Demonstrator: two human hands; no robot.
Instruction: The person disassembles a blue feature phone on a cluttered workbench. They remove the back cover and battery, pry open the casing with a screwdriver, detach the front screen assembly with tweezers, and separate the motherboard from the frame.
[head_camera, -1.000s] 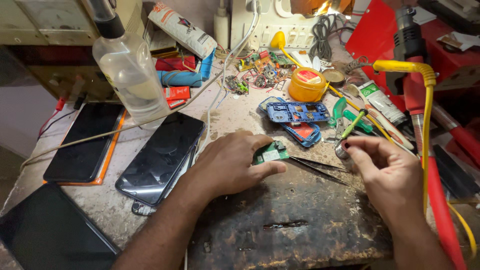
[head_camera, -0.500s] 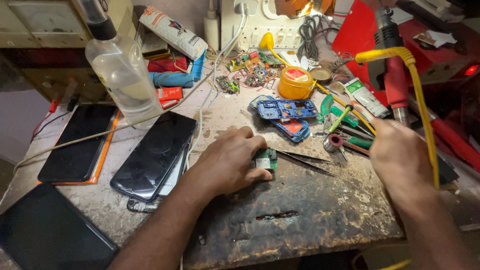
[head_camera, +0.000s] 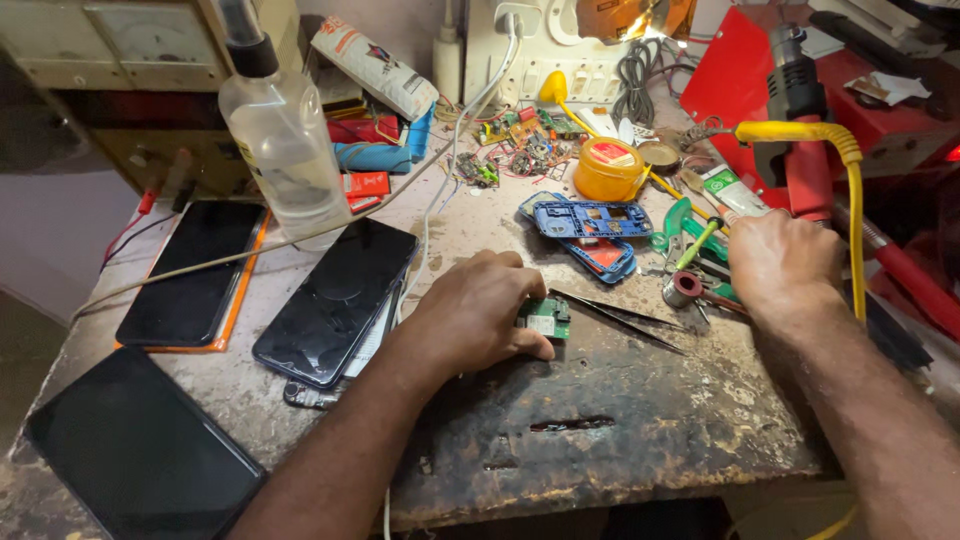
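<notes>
Crowding the circuit board (head_camera: 546, 318): tweezers (head_camera: 620, 317), phones (head_camera: 335, 300).

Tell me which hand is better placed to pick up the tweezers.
Probably the right hand: it's free beside the tweezers' far end, while the left hand pins the small green circuit board.

I see a worn, scratched grey-brown tabletop (head_camera: 640, 420) with dark burn marks and a chipped front edge filling most of my view. At the back stands a white switch and socket panel (head_camera: 530, 50) against the wall, with a bright warm lamp (head_camera: 640, 15) glowing above it and lighting the middle of the surface. On the far left sits a beige box-shaped meter unit (head_camera: 130, 45). Below the left edge, I make out dim grey floor (head_camera: 30, 240)
</notes>
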